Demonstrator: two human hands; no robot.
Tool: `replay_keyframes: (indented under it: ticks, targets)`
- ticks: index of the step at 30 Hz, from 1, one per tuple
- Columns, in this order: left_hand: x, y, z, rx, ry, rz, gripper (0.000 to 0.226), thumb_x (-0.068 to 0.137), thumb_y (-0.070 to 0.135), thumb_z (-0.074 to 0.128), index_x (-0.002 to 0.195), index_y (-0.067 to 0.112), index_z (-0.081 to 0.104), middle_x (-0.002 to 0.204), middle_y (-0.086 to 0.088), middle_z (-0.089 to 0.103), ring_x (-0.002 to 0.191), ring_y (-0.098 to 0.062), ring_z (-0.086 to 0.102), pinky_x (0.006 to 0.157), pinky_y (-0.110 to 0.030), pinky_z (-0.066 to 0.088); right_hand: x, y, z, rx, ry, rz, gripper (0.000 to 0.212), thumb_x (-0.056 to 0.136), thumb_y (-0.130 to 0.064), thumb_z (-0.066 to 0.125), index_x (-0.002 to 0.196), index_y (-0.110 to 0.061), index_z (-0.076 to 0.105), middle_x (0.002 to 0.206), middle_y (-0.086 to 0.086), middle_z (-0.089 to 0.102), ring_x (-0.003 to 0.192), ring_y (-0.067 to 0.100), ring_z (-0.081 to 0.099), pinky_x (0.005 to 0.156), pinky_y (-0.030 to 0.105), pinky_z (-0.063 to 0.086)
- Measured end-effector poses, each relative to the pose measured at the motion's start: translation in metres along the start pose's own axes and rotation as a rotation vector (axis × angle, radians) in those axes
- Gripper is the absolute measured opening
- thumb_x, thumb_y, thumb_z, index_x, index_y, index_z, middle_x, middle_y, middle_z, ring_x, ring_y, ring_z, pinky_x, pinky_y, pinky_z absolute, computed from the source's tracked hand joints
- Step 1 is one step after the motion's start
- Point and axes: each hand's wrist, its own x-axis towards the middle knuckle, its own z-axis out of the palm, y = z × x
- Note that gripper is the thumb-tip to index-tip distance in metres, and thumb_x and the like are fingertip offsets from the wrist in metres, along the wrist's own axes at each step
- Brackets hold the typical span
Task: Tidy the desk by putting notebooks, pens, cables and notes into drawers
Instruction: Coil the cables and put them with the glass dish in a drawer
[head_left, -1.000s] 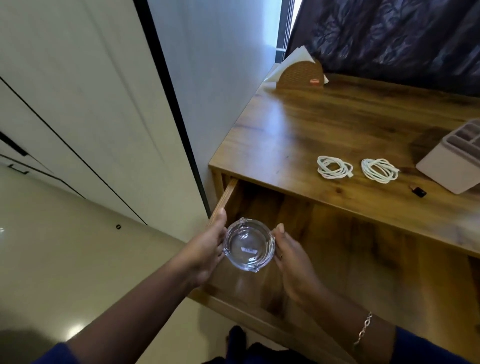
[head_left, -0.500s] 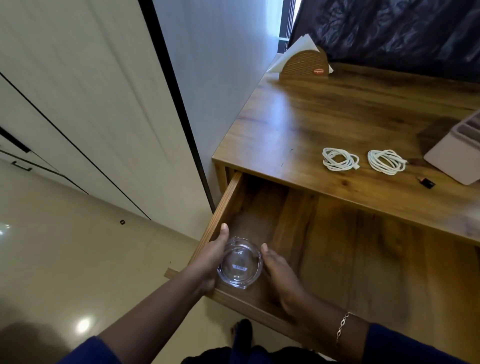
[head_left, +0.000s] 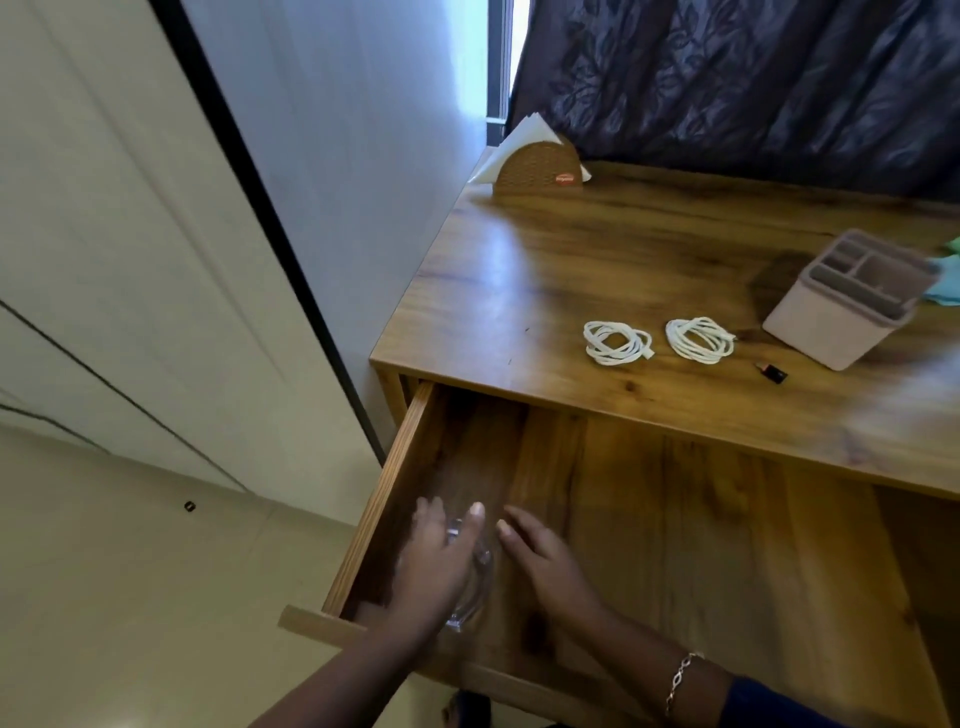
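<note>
Closest in my feed, a blue sleeve (head_left: 769, 706) and a bracelet (head_left: 680, 680) show on the right arm. Both hands are down inside the open drawer (head_left: 382, 499), near its front left corner. The left hand (head_left: 431, 566) lies over a glass dish (head_left: 475, 597) with fingers and thumb curved down round its rim, so I read it as gripping the dish from above. The picture is blurred there, and I cannot tell whether the dish stands on the drawer floor or hangs just over it. The right hand (head_left: 545, 561) is just beside the dish, its fingers loosely straight and holding nothing; I cannot tell whether it touches the glass.

Past the drawer, the cables are out on the wooden desk top (head_left: 545, 270). A white cable coil (head_left: 617, 343) lies near the front edge, and a second cable coil (head_left: 700, 340) lies just beside it, the two apart. A small black object (head_left: 772, 373) lies near the foot of a pale organiser (head_left: 831, 332) with several compartments. Something teal (head_left: 945, 283) shows at the frame edge behind it.

At the far corner by the wall stands a brown napkin holder (head_left: 537, 171) with white paper in it, and a dark patterned curtain (head_left: 753, 78) hangs behind the desk
</note>
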Motion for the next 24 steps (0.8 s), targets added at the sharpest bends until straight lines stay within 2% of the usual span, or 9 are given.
replay_keyframes:
  ticks: [2, 4, 7, 10, 12, 14, 17, 21, 24]
  targets:
    - [0.007, 0.012, 0.005, 0.176, 0.026, 0.264, 0.069, 0.094, 0.042, 0.042, 0.149, 0.018, 0.007, 0.157, 0.004, -0.004, 0.144, -0.012, -0.002, 0.116, -0.033, 0.011, 0.006, -0.005, -0.017, -0.181, 0.119, -0.139, 0.042, 0.095, -0.025, 0.049, 0.134, -0.008, 0.045, 0.138, 0.006, 0.047, 0.126, 0.013, 0.044, 0.092, 0.008, 0.027]
    - [0.022, 0.026, 0.009, 0.359, 0.038, 0.502, 0.074, 0.093, 0.04, 0.046, 0.148, 0.018, 0.001, 0.154, 0.007, -0.012, 0.141, -0.005, -0.012, 0.115, -0.027, 0.007, 0.013, -0.014, -0.041, -0.316, 0.251, -0.251, 0.041, 0.093, -0.027, 0.052, 0.13, -0.009, 0.05, 0.132, 0.007, 0.054, 0.121, 0.015, 0.05, 0.093, 0.011, 0.031]
    - [0.045, 0.054, 0.017, 0.544, 0.014, 0.672, 0.082, 0.091, 0.04, 0.051, 0.148, 0.016, -0.004, 0.155, 0.005, -0.014, 0.14, -0.005, -0.013, 0.116, -0.029, 0.006, 0.028, -0.034, -0.08, -0.448, 0.406, -0.375, 0.035, 0.092, -0.016, 0.055, 0.126, -0.008, 0.054, 0.127, 0.008, 0.057, 0.116, 0.02, 0.054, 0.097, 0.023, 0.038]
    - [0.066, 0.087, 0.029, 0.567, -0.033, 0.716, 0.085, 0.09, 0.041, 0.053, 0.149, 0.016, -0.003, 0.157, 0.001, -0.008, 0.144, -0.012, -0.006, 0.115, -0.027, 0.006, 0.053, -0.057, -0.119, -0.537, 0.524, -0.397, 0.037, 0.089, -0.013, 0.058, 0.125, -0.007, 0.054, 0.126, 0.01, 0.056, 0.117, 0.024, 0.052, 0.1, 0.032, 0.039]
    - [0.08, 0.108, 0.037, 0.476, -0.077, 0.703, 0.085, 0.089, 0.038, 0.057, 0.149, 0.013, 0.002, 0.158, -0.003, 0.0, 0.145, -0.017, 0.003, 0.116, -0.031, 0.011, 0.074, -0.072, -0.141, -0.593, 0.553, -0.38, 0.044, 0.085, -0.016, 0.063, 0.126, -0.006, 0.053, 0.127, 0.012, 0.054, 0.118, 0.027, 0.051, 0.098, 0.031, 0.036]
    - [0.091, 0.126, 0.043, 0.346, -0.123, 0.655, 0.083, 0.089, 0.036, 0.058, 0.149, 0.012, 0.005, 0.158, -0.005, 0.008, 0.143, -0.021, 0.015, 0.116, -0.036, 0.021, 0.093, -0.086, -0.157, -0.665, 0.499, -0.336, 0.057, 0.081, -0.023, 0.068, 0.132, -0.007, 0.047, 0.134, 0.011, 0.048, 0.122, 0.026, 0.046, 0.097, 0.03, 0.033]
    - [0.102, 0.145, 0.05, 0.279, -0.141, 0.62, 0.079, 0.091, 0.033, 0.057, 0.148, 0.009, 0.008, 0.157, -0.006, 0.012, 0.143, -0.02, 0.017, 0.115, -0.035, 0.022, 0.114, -0.098, -0.167, -0.826, 0.364, -0.244, 0.072, 0.08, -0.029, 0.07, 0.14, -0.01, 0.034, 0.146, 0.009, 0.035, 0.131, 0.025, 0.037, 0.103, 0.032, 0.032]
    - [0.11, 0.148, 0.053, 0.448, -0.152, 0.667, 0.082, 0.089, 0.026, 0.059, 0.148, 0.004, 0.005, 0.157, -0.012, 0.01, 0.144, -0.024, 0.011, 0.117, -0.035, 0.015, 0.126, -0.098, -0.168, -0.927, 0.266, -0.168, 0.066, 0.077, -0.027, 0.072, 0.133, -0.011, 0.042, 0.136, 0.011, 0.046, 0.123, 0.028, 0.045, 0.093, 0.037, 0.045]
    - [0.113, 0.142, 0.052, 0.617, -0.132, 0.71, 0.087, 0.088, 0.036, 0.059, 0.148, 0.006, 0.003, 0.157, -0.011, 0.004, 0.145, -0.023, 0.003, 0.118, -0.035, 0.007, 0.128, -0.095, -0.167, -0.958, 0.265, -0.165, 0.058, 0.076, -0.025, 0.072, 0.127, -0.011, 0.047, 0.13, 0.011, 0.051, 0.12, 0.028, 0.047, 0.091, 0.035, 0.043]
